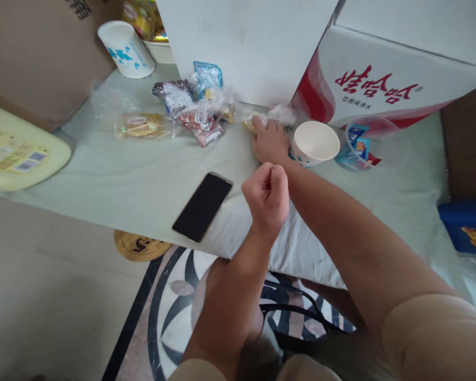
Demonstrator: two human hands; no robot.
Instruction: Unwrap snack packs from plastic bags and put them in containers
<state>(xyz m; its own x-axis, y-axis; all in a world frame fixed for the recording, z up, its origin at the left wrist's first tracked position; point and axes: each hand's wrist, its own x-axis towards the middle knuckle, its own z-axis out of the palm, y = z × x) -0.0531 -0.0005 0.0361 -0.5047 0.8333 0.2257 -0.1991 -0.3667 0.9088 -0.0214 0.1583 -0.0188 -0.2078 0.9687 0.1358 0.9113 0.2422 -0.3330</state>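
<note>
My left hand point(266, 194) is closed in a fist above the front of the cloth-covered table point(143, 169); whatever it holds, if anything, is hidden. Farther back, my right hand point(270, 140) reaches palm down, fingers stretched and somewhat apart. Its fingertips touch a small snack in clear and yellowish wrapping point(249, 121) near the foot of the white box point(246, 47). Beside that wrist stands an upright white paper cup point(316, 142). A crumpled pile of wrapped snacks point(200, 114) lies to the left. Between the pile and the table's front edge rests a dark-screened phone point(202, 206).
A clear plastic cup point(359, 145) with small packets lies tipped at right, before a red-and-white carton point(368, 79). Another paper cup point(127, 50) tilts at back left, near a yellow-wrapped snack point(143, 126). A pale yellow jug point(19, 148) occupies the left edge.
</note>
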